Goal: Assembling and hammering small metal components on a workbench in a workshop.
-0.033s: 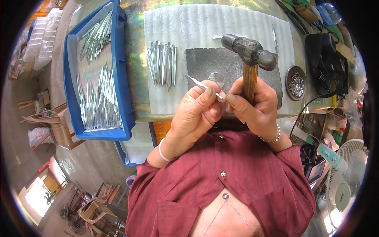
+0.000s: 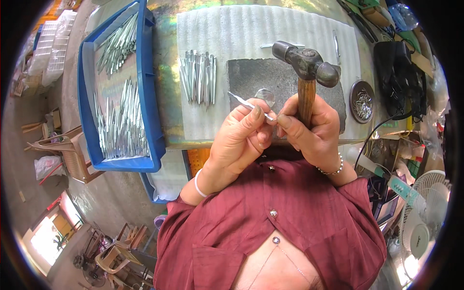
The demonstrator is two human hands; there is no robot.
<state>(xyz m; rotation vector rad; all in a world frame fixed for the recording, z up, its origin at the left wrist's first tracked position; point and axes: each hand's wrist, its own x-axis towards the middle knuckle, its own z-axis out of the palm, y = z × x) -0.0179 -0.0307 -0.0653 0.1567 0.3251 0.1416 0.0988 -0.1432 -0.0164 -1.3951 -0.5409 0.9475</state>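
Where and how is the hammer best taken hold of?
Probably by its wooden handle, coming from the person's near right side, where the right hand holds it. The handle is slim and straight and runs toward the person; the metal head, bulky and rounded at one end, sits at the far end.

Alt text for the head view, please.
A person's left hand pinches a slim metal piece while the right hand holds a hammer near a dark slab. To the left lie similar pieces and a blue tray holding more.
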